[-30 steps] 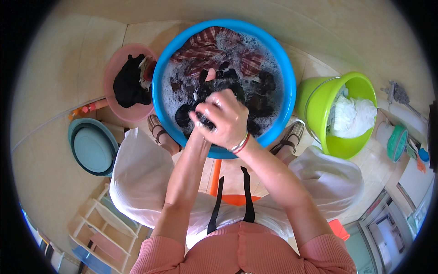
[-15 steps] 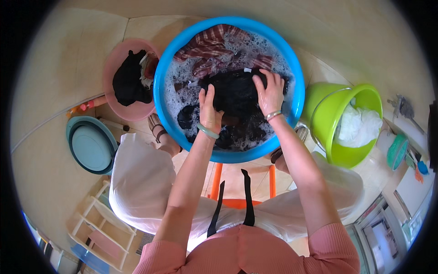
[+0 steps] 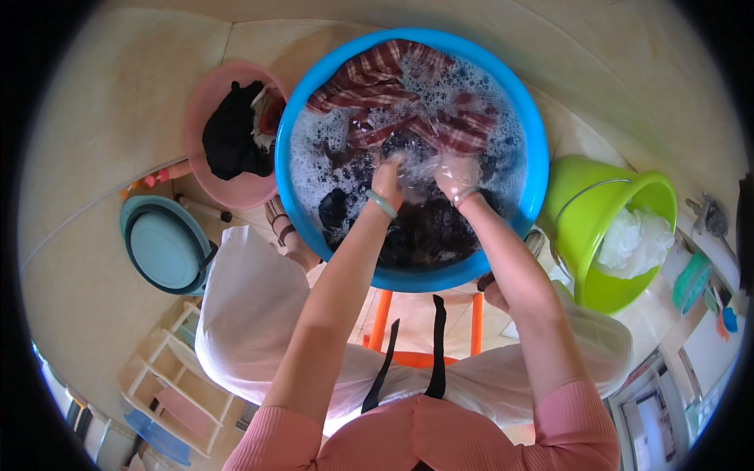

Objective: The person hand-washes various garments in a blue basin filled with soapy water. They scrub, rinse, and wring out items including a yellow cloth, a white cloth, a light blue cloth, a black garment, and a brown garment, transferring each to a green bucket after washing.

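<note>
A blue basin (image 3: 536, 169) of sudsy water holds a red plaid cloth (image 3: 369, 74) at its far side and a black garment (image 3: 424, 235) in its nearer half. My left hand (image 3: 387, 180), below a pale green bangle, is pushed into the water at the basin's middle. Close beside it, my right hand (image 3: 457, 176), with a silvery bangle at the wrist, is also in the water. Splashing and foam smear the fingers of both hands, so their grip does not show. The black cloth lies around them, mostly under the surface.
Left of the basin stands a pink basin (image 3: 196, 149) with black clothing (image 3: 233, 133) in it. Nearer is a grey-blue collapsible tub (image 3: 162, 250). On the right, a lime green bucket (image 3: 577, 228) leans with white cloth (image 3: 635, 242) inside. An orange stool (image 3: 381, 318) shows below the basin.
Both hands have gone down from the black garment's surface into the water, drawing closer together. The garment has sunk, and the water splashes around my fingers. The view has shifted slightly.
</note>
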Tool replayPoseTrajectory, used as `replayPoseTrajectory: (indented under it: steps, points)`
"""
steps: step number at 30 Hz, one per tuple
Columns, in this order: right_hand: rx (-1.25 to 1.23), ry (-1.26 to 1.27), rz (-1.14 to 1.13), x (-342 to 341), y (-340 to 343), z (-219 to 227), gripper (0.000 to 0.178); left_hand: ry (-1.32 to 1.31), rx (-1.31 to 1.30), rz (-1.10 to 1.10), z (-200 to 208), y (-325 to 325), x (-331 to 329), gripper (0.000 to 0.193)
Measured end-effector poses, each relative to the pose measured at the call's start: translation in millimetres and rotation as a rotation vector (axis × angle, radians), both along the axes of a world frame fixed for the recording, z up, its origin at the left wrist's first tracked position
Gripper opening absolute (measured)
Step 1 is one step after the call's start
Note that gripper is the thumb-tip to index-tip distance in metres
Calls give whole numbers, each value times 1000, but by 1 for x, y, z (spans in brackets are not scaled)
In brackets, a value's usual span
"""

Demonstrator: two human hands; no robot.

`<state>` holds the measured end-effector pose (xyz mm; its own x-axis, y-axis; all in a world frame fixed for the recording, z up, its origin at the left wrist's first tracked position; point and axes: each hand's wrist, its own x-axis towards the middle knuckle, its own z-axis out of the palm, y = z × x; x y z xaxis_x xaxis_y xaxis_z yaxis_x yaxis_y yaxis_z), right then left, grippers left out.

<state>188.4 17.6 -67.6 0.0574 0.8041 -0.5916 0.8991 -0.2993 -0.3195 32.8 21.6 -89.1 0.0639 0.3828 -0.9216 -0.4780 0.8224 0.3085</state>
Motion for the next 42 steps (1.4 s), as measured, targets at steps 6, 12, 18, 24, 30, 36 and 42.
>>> replayPoseTrajectory:
  steps: [6, 12, 18, 24, 30, 36, 42]
  points:
    - [685, 401, 168, -25, -43, 142, 24, -490, 167, -68, 91, 14, -2, 47]
    - [844, 489, 310, -61, -69, 200, 26, -723, 493, 95, 109, -7, -7, 41]
    - [1067, 370, 85, -74, -54, 215, 30, -662, 508, 138, 122, -40, -19, 42]
    - [1181, 559, -57, -61, -35, 219, 20, -575, 463, 207, 96, -43, -18, 42]
    - [861, 317, -391, -16, -13, 146, 15, 59, 245, 131, 184, -36, 15, 46]
    - [567, 914, -596, 40, -37, 98, 17, -1, 307, 13, 137, -32, -25, 75]
    - [352, 1000, -627, 63, -50, 130, 27, 614, 556, -528, 157, -15, -36, 48]
